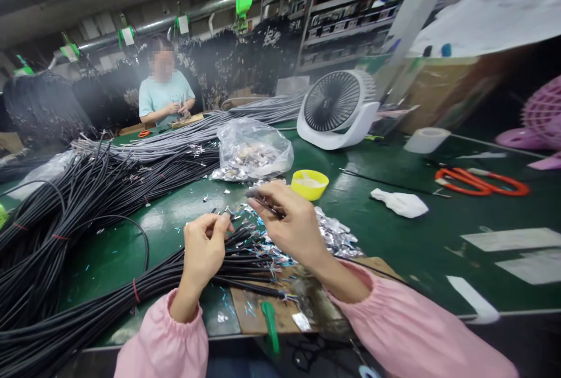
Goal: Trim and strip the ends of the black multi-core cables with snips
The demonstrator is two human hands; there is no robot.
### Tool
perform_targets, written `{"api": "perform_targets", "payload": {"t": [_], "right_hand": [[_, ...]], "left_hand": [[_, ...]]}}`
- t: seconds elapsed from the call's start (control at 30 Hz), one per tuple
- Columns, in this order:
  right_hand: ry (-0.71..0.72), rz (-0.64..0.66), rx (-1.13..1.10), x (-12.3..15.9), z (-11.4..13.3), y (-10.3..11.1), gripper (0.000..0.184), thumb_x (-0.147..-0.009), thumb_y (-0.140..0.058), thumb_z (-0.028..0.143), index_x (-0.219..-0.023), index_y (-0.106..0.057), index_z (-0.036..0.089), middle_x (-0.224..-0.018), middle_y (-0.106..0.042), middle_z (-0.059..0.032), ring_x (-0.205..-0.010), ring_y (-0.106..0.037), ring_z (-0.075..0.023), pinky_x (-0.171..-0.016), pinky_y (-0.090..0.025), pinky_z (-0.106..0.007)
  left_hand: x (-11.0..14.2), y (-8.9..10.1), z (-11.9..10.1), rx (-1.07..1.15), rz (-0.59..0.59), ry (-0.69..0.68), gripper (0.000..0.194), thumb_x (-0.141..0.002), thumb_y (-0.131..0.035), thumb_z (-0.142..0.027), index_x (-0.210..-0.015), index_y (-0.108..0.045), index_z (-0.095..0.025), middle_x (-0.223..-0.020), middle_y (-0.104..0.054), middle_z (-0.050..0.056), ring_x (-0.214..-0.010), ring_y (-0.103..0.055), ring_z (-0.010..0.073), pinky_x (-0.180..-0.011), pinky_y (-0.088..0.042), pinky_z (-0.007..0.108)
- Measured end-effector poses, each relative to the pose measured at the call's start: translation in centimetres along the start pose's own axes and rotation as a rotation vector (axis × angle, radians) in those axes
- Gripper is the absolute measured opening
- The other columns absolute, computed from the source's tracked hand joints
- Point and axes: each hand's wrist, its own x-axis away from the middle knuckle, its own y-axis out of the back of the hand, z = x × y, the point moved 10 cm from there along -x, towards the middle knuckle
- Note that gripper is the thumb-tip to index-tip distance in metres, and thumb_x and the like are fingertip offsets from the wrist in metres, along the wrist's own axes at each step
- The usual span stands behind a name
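My left hand [204,246] is closed in a pinch on a black cable, whose short end pokes out by the fingertips. Close to its right, my right hand [293,223] is raised with its fingers curled together; a dark cover shows at a fingertip, and something dark in the grip is too hidden to name. Below both hands lies a bundle of black cables [166,270], tied with a red band [136,290]. Their stripped ends show thin coloured wires [274,258]. Silver foil scraps [335,235] are heaped beyond my right wrist.
More black cables [56,238] pile up at left. A clear bag of scraps [254,153], a yellow bowl [310,184], a white fan [337,109] and orange-handled scissors [464,181] stand or lie beyond. A green-handled tool [270,325] rests at the near edge. A person [164,94] sits opposite.
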Motion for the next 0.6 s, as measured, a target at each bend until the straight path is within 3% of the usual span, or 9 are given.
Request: {"api": "perform_targets", "payload": {"t": [0.2,0.6], "right_hand": [[0.106,0.006,-0.042,0.4,1.7,0.0,0.012,-0.082,-0.053,0.013,-0.083,-0.064,0.018,-0.073,-0.059,-0.0046,-0.063,-0.055,-0.0149,-0.054,-0.045,-0.026],[0.000,0.005,-0.137,0.2,1.1,0.2,0.009,-0.080,-0.056,0.015,-0.075,-0.064,0.018,-0.067,-0.058,-0.0032,-0.058,-0.053,-0.0136,-0.051,-0.043,-0.025]], "left_hand": [[0.2,0.6,-0.2,0.022,-0.065,-0.028,0.024,-0.077,-0.056,-0.032,-0.063,-0.065,-0.014,-0.058,-0.060,0.001,-0.053,-0.053,0.0111,-0.050,-0.038,0.021],[0.9,1.7,-1.3,-0.013,-0.183,-0.188,0.013,-0.076,-0.062,-0.024,-0.065,-0.065,-0.017,-0.062,-0.058,-0.001,-0.059,-0.053,0.0110,-0.055,-0.040,0.021]]}}
